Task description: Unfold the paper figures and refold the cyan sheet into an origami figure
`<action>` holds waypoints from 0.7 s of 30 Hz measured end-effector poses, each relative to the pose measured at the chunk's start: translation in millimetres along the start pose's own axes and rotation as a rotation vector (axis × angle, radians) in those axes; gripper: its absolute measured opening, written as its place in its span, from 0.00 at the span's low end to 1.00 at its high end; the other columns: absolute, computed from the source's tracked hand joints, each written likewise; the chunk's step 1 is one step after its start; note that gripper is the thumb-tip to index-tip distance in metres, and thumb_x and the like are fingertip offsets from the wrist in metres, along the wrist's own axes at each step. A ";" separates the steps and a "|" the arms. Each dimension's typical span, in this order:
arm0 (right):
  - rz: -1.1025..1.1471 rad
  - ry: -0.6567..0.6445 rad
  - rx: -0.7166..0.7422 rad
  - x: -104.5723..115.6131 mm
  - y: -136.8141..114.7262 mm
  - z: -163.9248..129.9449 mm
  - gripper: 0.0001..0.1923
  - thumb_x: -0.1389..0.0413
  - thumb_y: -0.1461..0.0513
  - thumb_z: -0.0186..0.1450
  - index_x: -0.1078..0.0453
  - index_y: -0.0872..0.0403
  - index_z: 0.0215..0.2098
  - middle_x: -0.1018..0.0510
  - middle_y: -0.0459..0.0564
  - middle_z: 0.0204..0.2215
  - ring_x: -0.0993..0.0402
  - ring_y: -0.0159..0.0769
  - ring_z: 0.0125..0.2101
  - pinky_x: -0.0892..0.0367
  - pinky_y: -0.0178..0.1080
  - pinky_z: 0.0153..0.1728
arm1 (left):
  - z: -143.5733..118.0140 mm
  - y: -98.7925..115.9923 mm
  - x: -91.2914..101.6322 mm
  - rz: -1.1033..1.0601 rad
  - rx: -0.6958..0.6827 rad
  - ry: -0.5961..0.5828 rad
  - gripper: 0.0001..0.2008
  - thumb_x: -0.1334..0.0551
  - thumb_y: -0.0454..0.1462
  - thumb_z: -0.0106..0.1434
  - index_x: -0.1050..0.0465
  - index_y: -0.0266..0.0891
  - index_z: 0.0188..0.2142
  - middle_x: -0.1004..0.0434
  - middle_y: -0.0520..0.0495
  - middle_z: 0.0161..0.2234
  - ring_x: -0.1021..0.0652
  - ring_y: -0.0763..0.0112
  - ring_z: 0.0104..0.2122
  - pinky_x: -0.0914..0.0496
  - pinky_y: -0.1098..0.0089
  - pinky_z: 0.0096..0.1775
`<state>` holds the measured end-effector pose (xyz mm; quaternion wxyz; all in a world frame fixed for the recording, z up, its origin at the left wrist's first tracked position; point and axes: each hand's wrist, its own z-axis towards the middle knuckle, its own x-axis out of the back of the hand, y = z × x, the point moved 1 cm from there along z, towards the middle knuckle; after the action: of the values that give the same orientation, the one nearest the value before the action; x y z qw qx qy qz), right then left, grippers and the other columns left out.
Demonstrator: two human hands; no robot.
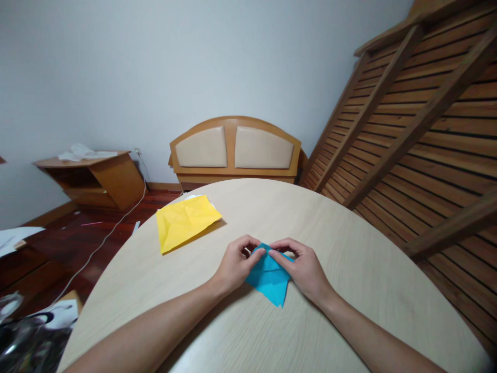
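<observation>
At the frame centre, left hand (235, 264) and right hand (303, 267) each keep a narrow grip, pinching the blue folded paper (268, 280) on the table (349, 248).

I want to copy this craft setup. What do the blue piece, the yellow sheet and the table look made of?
Blue piece: thin matte paper, sharply folded to a point. Yellow sheet: matte paper too, criss-crossed with creases. Table: pale wood-grain top, possibly laminate, with a slight sheen.
</observation>
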<state>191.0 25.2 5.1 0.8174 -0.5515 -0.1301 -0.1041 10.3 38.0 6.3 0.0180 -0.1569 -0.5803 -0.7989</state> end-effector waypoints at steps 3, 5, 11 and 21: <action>0.024 0.007 -0.028 -0.8 1.9 1.6 0.08 0.37 0.57 0.61 0.22 0.52 0.36 0.17 0.49 0.34 0.22 0.40 0.36 0.29 0.42 0.40 | -0.3 -0.4 0.0 0.008 0.011 -0.008 0.11 0.37 0.43 0.60 0.24 0.37 0.33 0.23 0.47 0.30 0.29 0.71 0.27 0.34 0.71 0.30; 0.027 0.012 -0.035 -0.7 1.7 2.1 0.08 0.37 0.56 0.61 0.22 0.52 0.35 0.17 0.50 0.33 0.22 0.40 0.36 0.28 0.42 0.40 | -0.3 -0.6 0.2 0.009 0.019 -0.009 0.11 0.37 0.44 0.60 0.24 0.37 0.33 0.23 0.48 0.30 0.30 0.71 0.27 0.34 0.71 0.30; 0.036 0.009 -0.040 0.6 -2.1 0.9 0.09 0.37 0.56 0.61 0.21 0.53 0.35 0.17 0.51 0.33 0.22 0.41 0.36 0.27 0.43 0.41 | 0.0 -1.2 -0.5 -0.027 0.052 -0.011 0.12 0.36 0.44 0.59 0.24 0.37 0.32 0.24 0.48 0.28 0.30 0.72 0.26 0.35 0.72 0.29; 0.060 0.036 -0.057 -0.9 0.3 2.7 0.11 0.36 0.55 0.59 0.22 0.53 0.34 0.17 0.51 0.32 0.22 0.41 0.35 0.26 0.43 0.40 | 3.9 -6.6 0.8 -0.104 0.089 -0.021 0.14 0.35 0.46 0.58 0.24 0.36 0.33 0.26 0.49 0.27 0.31 0.72 0.26 0.37 0.72 0.29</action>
<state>190.0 27.8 5.5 0.8062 -0.5763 -0.0960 -0.0932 9.1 43.9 1.5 -0.0225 -0.1340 -0.6229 -0.7704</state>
